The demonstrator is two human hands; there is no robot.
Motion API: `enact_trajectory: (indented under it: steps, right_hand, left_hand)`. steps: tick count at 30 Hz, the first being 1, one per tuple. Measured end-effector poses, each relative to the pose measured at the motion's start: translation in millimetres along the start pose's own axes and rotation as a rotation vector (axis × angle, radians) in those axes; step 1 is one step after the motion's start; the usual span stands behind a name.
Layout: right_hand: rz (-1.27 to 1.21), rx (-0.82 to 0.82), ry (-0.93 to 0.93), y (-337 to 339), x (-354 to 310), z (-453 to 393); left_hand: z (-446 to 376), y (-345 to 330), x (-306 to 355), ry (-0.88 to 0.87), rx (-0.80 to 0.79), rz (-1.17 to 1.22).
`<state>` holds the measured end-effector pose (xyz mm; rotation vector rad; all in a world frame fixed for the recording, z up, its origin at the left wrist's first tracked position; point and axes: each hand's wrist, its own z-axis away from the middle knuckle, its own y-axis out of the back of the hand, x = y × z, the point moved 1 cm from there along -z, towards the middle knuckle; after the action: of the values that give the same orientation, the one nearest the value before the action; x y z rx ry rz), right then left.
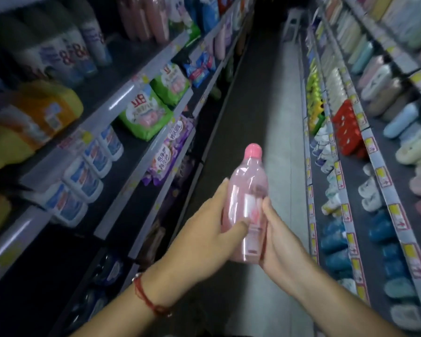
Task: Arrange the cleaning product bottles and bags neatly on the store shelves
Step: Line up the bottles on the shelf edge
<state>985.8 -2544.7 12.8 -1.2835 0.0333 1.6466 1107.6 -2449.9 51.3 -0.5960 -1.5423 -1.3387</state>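
Here I hold 1 pink bottle [247, 205] in the middle of the aisle, above the grey floor [260, 93], with both hands wrapped around it. My left hand [214, 227] clasps its left side, thumb pressed across the front near a small white and pink label [250, 210] whose print is too blurred to read. My right hand [277, 237] cups the right side and the base, fingers curled behind. The bottle stands nearly upright, tilted a little away from me, its rounded pink cap [253, 150] on top. A red string bracelet [144, 295] circles my left wrist.

On the left shelves [122, 93] lie green bags [146, 113] with a red logo that I cannot make out, and purple bags [170, 152] with Chinese writing too soft to read. Above them stand white bottles [68, 54] marked with what looks like "84". Below are white tubs with blue labels [88, 176]. The right shelves [379, 166] carry slippers [408, 147] in many colours and yellow and red price tags [396, 217], unreadable.
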Motion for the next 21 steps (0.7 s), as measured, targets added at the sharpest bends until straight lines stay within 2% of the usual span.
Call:
enact_trajectory:
  steps: [3,7,11,15,18,21]
  right_hand:
    - [0.427,-0.009,0.147,-6,-33,-35]
    - [0.754,-0.058,0.257,-29,-73,-77]
    - [0.811,-0.031,0.31,-32,-96,-126]
    - [0.774,-0.046,0.286,-21,-112,-189]
    - [0.799,-0.131,0.298,-12,-136,-242]
    - [0.827,-0.294,0.309,-6,-172,-291]
  left_hand:
    - [-44,25,-23,0.023,-0.002,0.271]
    - [-97,45,-44,0.135,0.075,0.446]
    - [-141,61,-56,0.212,0.136,0.535]
    - [-186,70,-62,0.276,0.297,0.59]
    - [-228,75,-56,0.305,0.436,0.575]
    - [-274,81,-43,0.338,0.571,0.575]
